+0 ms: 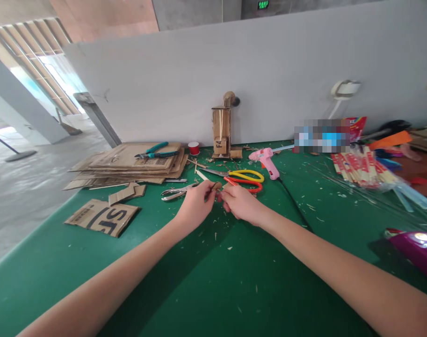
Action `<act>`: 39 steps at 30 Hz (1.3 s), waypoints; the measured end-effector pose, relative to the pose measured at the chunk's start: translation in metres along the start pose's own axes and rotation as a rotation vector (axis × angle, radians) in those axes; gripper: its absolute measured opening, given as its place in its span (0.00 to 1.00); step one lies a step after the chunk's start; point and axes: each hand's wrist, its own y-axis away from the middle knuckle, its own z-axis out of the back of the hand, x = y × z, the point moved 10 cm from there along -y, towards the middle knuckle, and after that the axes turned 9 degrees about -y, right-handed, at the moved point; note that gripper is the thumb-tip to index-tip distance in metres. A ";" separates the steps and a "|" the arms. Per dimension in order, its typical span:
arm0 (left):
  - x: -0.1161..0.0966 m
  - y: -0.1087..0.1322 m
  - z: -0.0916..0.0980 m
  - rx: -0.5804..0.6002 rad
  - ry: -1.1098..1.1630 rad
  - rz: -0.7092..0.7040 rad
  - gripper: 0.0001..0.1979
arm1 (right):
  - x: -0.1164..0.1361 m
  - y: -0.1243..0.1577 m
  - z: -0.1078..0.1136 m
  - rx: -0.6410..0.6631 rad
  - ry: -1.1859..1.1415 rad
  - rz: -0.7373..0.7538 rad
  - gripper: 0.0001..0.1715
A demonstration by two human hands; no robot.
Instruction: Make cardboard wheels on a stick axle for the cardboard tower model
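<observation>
The left hand [197, 199] is closed in a pinch, thumb and fingertips on a small brown cardboard piece [216, 185] just above the green tabletop [199, 281], in front of the person. The right hand [240, 201] meets it there, fingers curled in towards the same spot; its own fingertips are partly hidden, so whether it grips the piece or something else cannot be told. The cardboard piece, mostly covered by the fingers, should weigh next to nothing and give a dry, non-slip hold. It is probably stiff enough to keep its shape under a light pinch, yet liable to crease or crush if squeezed hard, so its edges, held between thumb and forefinger, look the best place to take it. Just beyond the hands lie scissors [227, 174] with one yellow and one red handle, and by the left hand a silver-coloured hand tool [178, 191] whose exact kind is unclear. Farther right sits a pink glue gun [268, 161]; its nozzle would be best avoided as possibly hot, the grip being the safer hold. Behind stands an upright cardboard model [220, 126], likely light and easily tipped, best held low on its body. To the left, teal-handled pliers [157, 153] rest on stacked cardboard sheets [129, 164].
</observation>
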 end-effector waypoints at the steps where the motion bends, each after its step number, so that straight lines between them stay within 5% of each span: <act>1: -0.002 0.001 0.000 -0.004 -0.030 -0.006 0.07 | -0.002 -0.001 -0.002 0.009 -0.028 -0.013 0.16; 15: -0.005 0.007 -0.003 -0.055 -0.139 -0.032 0.09 | 0.014 0.010 0.013 -0.127 0.260 0.092 0.07; 28: -0.013 0.009 0.000 -0.059 -0.144 -0.060 0.09 | 0.000 0.002 -0.001 0.100 -0.158 -0.057 0.12; 39: -0.006 0.011 -0.007 -0.028 -0.139 -0.023 0.12 | 0.019 0.009 0.008 -0.084 0.351 0.078 0.09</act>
